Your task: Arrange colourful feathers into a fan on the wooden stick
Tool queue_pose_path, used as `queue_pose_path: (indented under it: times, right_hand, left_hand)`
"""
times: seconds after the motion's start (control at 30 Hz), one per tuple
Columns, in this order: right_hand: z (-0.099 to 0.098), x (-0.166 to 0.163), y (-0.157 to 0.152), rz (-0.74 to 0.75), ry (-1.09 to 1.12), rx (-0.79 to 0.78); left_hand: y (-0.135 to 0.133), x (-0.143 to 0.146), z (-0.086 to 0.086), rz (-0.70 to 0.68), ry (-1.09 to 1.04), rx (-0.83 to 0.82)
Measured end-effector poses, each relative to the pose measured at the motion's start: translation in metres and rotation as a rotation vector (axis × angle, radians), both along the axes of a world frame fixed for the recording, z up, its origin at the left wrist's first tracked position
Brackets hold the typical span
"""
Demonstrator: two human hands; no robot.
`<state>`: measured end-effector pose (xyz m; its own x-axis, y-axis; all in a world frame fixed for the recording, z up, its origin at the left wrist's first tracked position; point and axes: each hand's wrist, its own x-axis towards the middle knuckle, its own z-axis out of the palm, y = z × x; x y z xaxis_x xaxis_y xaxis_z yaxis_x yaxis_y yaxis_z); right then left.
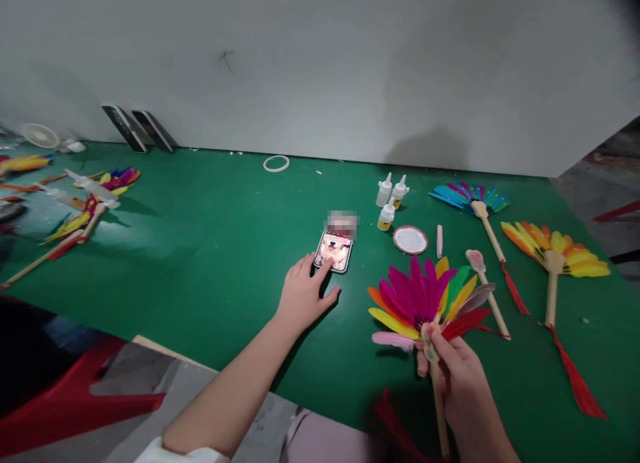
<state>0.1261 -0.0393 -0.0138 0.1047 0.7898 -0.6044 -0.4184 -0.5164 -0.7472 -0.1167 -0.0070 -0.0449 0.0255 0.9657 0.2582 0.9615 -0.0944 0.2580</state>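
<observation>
A multicoloured feather fan [413, 293] is held above the near edge of a green desk [200, 236], toward its right corner.
Its handle is pinched by the grip of the right hand [463, 376]; the left hand [303, 293] is spread, one finger on one phone [344, 253]. The feathering looks nearly complete; one featherless stick [497, 314] seems unfinished. Nearer the right edge, two feathered fans [554, 262] are counted; toward the far edge, three bottles [386, 216]. Left-end feathers [77, 224] cannot be counted.
</observation>
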Motion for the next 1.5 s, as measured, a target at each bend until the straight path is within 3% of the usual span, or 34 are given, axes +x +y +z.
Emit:
queue_pose_path:
  times: [0.23,0.4,0.67,0.97,1.07,1.17,1.27,1.37,1.5]
  right_hand:
    - [-0.003,0.002,0.000,0.007,-0.025,-0.008]
    - [-0.002,0.001,0.000,0.004,0.003,-0.012]
    - [-0.006,0.001,0.002,0.000,0.048,0.054]
    - [-0.003,0.002,0.005,0.016,0.076,0.143]
    - [0.013,0.001,0.013,0.043,0.043,0.200]
    - [0.038,-0.002,0.024,0.056,0.008,0.305]
    - [0.060,-0.007,0.031,0.035,0.017,0.392]
    - [0.066,-0.009,0.027,-0.008,0.004,0.444]
    - [0.054,-0.006,0.010,-0.009,-0.069,0.471]
  left_hand:
    - [0.004,-0.010,0.007,0.120,-0.243,0.054]
    - [0.005,-0.016,0.010,0.216,-0.288,0.143]
    - [0.003,-0.013,0.011,0.316,-0.398,0.114]
    - [-0.005,-0.006,0.011,0.087,-0.624,0.176]
    - [-0.011,0.009,0.017,-0.003,-0.663,0.104]
    - [-0.017,0.032,0.029,-0.243,-0.705,-0.049]
    - [-0.025,0.056,0.042,-0.395,-0.871,-0.158]
    - [-0.039,0.078,0.047,-0.387,-1.098,-0.203]
    - [-0.062,0.089,0.044,-0.290,-1.261,-0.297]
